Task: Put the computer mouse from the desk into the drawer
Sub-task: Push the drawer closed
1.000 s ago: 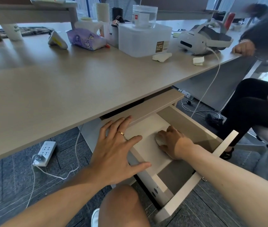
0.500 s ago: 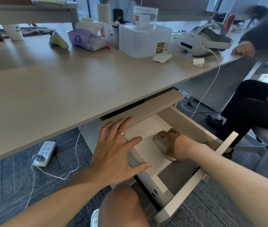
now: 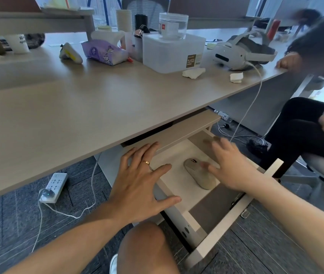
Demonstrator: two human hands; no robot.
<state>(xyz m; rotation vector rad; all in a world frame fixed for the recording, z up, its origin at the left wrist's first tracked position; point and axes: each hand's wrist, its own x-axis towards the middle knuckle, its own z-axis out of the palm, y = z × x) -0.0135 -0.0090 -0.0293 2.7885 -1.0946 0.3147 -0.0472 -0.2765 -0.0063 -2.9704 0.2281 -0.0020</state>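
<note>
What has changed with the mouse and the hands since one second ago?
The right hand let go of the mouse and lifted away, fingers spread. The mouse now lies free in the drawer. The left hand stayed on the drawer's side.

The broad beige desk (image 3: 101, 107) has a smooth matt wood-look laminate top with a soft sheen. The pale open drawer (image 3: 177, 211) beneath it shows the same smooth matt board, with a small shiny metal catch (image 3: 245, 213) at its front. The beige oval computer mouse (image 3: 200, 175) looks like matt plastic. The frosted white storage box (image 3: 174, 53) is translucent plastic; the clear round tub (image 3: 174, 26) on it is glossy. The purple tissue pack (image 3: 104, 52) is crinkled glossy film. The white headset (image 3: 240, 52) is smooth plastic. The grey floor (image 3: 9, 214) is rough carpet tile. A thin gold ring (image 3: 145, 162) gleams like polished metal.
</note>
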